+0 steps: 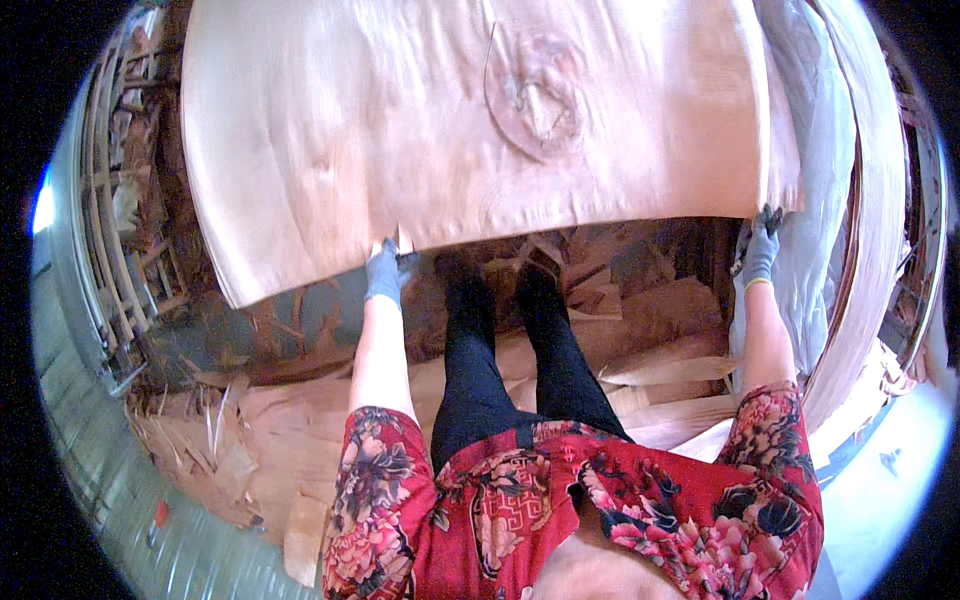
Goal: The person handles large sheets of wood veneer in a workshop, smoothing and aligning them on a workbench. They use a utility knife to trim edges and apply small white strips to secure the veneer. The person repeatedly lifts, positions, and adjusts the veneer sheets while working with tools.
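A wide, thin sheet of pale wood veneer spans the upper middle, its near edge curving toward me. There is a knot with a ragged split right of its centre. My left hand, in a grey glove with dark fingertips, is closed on the near edge, left of my legs. At the near right corner my gloved right hand grips the edge too. The fingers of both hands are partly hidden at the sheet.
Broken veneer scraps lie around my feet and behind me. Clear plastic film and a curved stack of veneer stand at the right. A slatted rack holds scraps at the left, beside a greenish floor.
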### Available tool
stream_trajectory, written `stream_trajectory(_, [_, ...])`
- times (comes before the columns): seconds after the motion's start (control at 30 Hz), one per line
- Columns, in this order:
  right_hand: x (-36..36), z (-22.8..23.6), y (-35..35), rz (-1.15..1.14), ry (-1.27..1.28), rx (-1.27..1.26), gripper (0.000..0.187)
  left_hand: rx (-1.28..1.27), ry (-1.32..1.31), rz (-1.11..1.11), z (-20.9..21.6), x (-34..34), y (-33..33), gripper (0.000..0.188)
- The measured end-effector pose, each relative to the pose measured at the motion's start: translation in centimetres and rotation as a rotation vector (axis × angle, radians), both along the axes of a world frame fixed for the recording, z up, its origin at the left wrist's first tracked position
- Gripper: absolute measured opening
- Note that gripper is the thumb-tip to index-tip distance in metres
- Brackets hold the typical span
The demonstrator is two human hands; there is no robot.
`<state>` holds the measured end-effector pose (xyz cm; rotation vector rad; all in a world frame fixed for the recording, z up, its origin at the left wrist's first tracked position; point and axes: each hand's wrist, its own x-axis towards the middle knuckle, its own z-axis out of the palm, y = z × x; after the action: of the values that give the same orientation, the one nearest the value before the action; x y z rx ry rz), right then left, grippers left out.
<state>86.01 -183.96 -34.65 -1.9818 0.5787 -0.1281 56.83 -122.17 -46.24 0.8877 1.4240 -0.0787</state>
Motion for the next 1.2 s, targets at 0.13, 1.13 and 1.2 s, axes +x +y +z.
stream_trajectory(0.13, [-1.1, 2.5, -5.7, -0.174, -0.087, -0.095, 0.045, 0.062, 0.226, -0.073, 0.4, 0.6, 0.1, 0.038])
stream_trajectory(1.13, [-9.8, 28.2, -20.3, 0.086, -0.302, -0.728, 0.048, 0.787, 0.463, -0.873, 8.2, 0.1, -3.5, 0.028])
stream_trajectory(1.2, [-8.1, 23.5, -16.5, 0.133, -0.339, -0.5, 0.042, 0.462, 0.44, -1.104, 4.2, -2.1, -3.2, 0.051])
